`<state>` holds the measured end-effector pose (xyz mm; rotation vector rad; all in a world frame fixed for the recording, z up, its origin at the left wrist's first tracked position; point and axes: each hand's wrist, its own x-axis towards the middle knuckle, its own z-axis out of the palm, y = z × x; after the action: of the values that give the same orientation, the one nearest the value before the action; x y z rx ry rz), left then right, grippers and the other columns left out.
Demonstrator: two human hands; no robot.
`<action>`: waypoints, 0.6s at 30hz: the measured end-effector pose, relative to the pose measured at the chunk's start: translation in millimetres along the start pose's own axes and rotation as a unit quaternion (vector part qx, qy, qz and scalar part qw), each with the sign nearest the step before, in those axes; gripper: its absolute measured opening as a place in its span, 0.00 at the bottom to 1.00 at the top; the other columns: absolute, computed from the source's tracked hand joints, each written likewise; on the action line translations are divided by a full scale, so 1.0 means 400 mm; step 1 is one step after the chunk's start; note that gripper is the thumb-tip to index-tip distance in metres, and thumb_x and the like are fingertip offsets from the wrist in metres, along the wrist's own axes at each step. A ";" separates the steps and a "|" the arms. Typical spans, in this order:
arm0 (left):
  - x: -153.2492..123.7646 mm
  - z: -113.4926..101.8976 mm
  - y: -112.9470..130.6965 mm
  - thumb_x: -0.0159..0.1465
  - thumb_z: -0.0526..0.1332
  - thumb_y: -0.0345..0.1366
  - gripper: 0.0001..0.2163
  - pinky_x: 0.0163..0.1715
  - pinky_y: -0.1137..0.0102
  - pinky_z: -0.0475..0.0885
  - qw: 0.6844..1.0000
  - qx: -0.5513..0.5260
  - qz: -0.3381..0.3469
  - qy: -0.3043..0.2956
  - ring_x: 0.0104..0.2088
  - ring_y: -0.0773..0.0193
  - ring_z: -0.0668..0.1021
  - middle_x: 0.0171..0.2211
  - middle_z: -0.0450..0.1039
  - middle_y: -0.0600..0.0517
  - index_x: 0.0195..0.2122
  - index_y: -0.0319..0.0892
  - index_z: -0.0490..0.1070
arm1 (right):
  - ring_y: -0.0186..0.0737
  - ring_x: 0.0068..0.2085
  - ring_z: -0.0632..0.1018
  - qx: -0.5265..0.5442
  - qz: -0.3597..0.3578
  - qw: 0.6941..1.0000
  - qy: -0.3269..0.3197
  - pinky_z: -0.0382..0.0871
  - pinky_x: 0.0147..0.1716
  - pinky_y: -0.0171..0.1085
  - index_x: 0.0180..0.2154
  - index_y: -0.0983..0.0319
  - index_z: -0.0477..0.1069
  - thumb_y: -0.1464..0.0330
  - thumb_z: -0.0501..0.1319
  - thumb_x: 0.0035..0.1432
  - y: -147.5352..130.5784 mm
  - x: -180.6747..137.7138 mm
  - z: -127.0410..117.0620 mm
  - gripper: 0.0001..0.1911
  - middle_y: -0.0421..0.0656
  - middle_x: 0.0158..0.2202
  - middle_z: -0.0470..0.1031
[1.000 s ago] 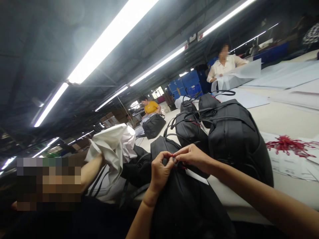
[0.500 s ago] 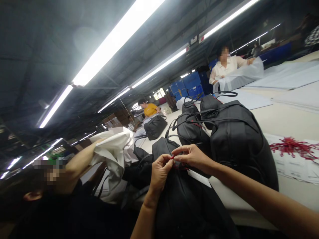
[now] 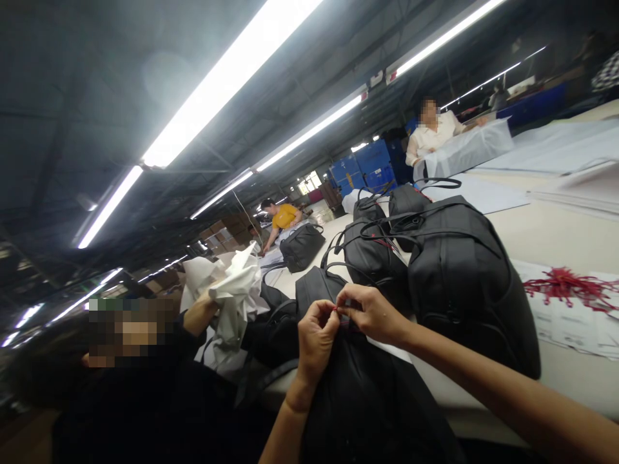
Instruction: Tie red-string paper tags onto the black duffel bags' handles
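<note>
Low in the centre of the frame, left hand (image 3: pixel 316 338) and right hand (image 3: pixel 370 312) meeting fingertip to fingertip, both pinched narrow on a short red string (image 3: pixel 335 310) at the top of a black bag (image 3: pixel 358 399) lying in the lower middle, against the near edge of the table (image 3: pixel 546 238). Just right of the hands, a large black backpack (image 3: pixel 464 277) standing on the table, with more black bags (image 3: pixel 370 254) behind it toward the centre. At the right edge, a loose bundle of red strings (image 3: pixel 563 283) on white tags (image 3: pixel 570 322). At lower left, another person's hand (image 3: pixel 200 312) gripping white cloth (image 3: pixel 232 293). In the upper right, a person in a white shirt (image 3: pixel 432 135) handling white sheets (image 3: pixel 471 151).
</note>
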<state>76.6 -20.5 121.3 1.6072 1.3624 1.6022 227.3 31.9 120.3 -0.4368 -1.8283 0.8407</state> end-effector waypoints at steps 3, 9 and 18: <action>-0.002 -0.006 -0.007 0.59 0.66 0.41 0.11 0.31 0.76 0.69 1.000 -0.026 -0.010 -0.007 0.30 0.69 0.73 0.30 0.72 0.54 0.35 0.39 0.72 | 0.38 0.33 0.74 0.002 -0.042 0.999 0.003 0.67 0.35 0.35 0.31 0.62 0.76 0.70 0.60 0.60 -0.005 -0.005 -0.002 0.07 0.43 0.31 0.74; -0.010 -0.018 -0.014 0.59 0.68 0.42 0.11 0.34 0.75 0.70 1.000 -0.022 -0.008 -0.007 0.32 0.68 0.75 0.31 0.75 0.52 0.36 0.39 0.74 | 0.36 0.27 0.75 0.156 0.099 0.983 -0.007 0.66 0.25 0.33 0.29 0.65 0.78 0.57 0.68 0.53 0.005 -0.001 -0.001 0.16 0.45 0.30 0.77; -0.017 -0.018 -0.024 0.59 0.68 0.40 0.10 0.35 0.72 0.74 0.999 0.009 0.035 0.017 0.33 0.63 0.79 0.32 0.78 0.51 0.36 0.40 0.75 | 0.32 0.21 0.73 0.293 0.198 0.934 -0.042 0.64 0.20 0.30 0.32 0.66 0.77 0.58 0.76 0.38 0.019 0.012 -0.008 0.21 0.39 0.21 0.74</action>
<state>68.2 -24.7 111.2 1.6619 1.3559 1.6695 227.8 41.2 118.7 -0.3857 -1.4795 1.6443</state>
